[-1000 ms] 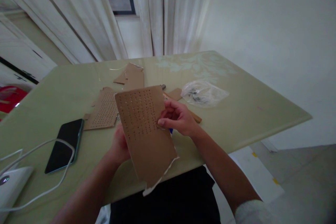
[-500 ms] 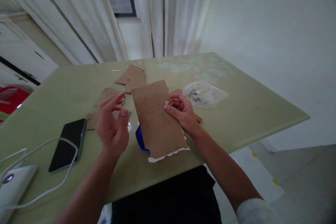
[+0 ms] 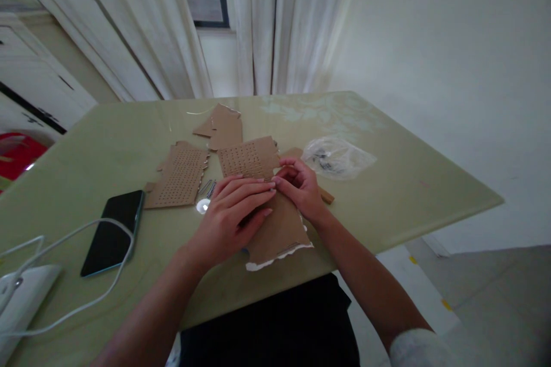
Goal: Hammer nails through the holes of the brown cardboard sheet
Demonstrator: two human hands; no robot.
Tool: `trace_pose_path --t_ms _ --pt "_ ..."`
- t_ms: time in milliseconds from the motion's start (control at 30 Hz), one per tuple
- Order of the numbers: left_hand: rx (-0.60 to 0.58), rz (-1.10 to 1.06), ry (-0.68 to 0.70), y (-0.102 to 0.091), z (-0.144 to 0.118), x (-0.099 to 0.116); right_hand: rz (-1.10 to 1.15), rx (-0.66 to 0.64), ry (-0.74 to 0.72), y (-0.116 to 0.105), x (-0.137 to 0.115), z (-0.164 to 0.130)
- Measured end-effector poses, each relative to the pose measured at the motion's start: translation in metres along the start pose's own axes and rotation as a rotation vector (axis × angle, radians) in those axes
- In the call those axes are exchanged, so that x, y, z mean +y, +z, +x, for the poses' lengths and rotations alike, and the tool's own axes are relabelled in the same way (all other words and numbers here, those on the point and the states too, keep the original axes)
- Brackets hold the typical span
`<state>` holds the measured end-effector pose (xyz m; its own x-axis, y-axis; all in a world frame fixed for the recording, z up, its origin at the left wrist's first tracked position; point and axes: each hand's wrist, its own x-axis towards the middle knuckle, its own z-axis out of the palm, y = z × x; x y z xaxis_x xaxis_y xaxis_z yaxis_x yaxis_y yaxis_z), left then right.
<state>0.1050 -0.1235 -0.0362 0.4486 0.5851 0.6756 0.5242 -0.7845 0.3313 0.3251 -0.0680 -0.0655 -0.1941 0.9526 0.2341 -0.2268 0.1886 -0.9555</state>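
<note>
A brown cardboard piece (image 3: 282, 226) with punched rows of holes at its far end and a torn white near edge is tilted in front of me. My right hand (image 3: 301, 188) grips its right edge, thumb on top and the other fingers curled. Across its middle lies my left hand (image 3: 239, 206), fingers stretched out and thumb apart, fingertips meeting the right thumb. Whether anything small sits between those fingertips is hidden. Only a sliver of a blue object (image 3: 245, 250) shows under the cardboard. Left of it lie thin metal nails (image 3: 210, 188) and a clear round disc (image 3: 202, 206).
Another perforated cardboard piece (image 3: 178, 178) lies at left, with plain cardboard scraps (image 3: 227, 129) behind. A clear plastic bag (image 3: 338, 157) with dark bits and a wooden stick (image 3: 326, 195) are at right. A phone (image 3: 114, 232) and white cable (image 3: 123, 275) occupy the left side.
My left hand has come down to the right, from the air beside the cardboard onto its middle. My right hand keeps its grip at the edge. The left perforated piece and nails are now uncovered.
</note>
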Motion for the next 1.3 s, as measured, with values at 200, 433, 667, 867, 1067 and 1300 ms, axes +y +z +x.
trace_pose_path --t_ms 200,433,667,867,1067,1300 --pt "-0.013 0.006 0.023 0.000 0.002 0.001 0.014 -0.019 0.021 0.000 0.001 0.002" --pt "-0.025 0.023 0.037 0.000 0.001 -0.001 0.037 -0.036 0.019 -0.001 0.000 0.002" --pt "-0.040 0.022 0.046 0.000 -0.001 -0.002 0.052 -0.035 0.030 -0.001 -0.001 0.002" --pt "-0.002 0.043 0.068 -0.002 -0.001 0.000 0.061 -0.034 0.048 0.001 -0.003 0.002" --pt "0.430 -0.091 -0.066 -0.002 -0.001 -0.003 0.159 0.063 0.149 -0.001 -0.003 0.005" --pt "0.892 -0.597 -0.699 0.003 0.002 -0.050 0.308 0.177 0.214 -0.013 -0.008 0.015"
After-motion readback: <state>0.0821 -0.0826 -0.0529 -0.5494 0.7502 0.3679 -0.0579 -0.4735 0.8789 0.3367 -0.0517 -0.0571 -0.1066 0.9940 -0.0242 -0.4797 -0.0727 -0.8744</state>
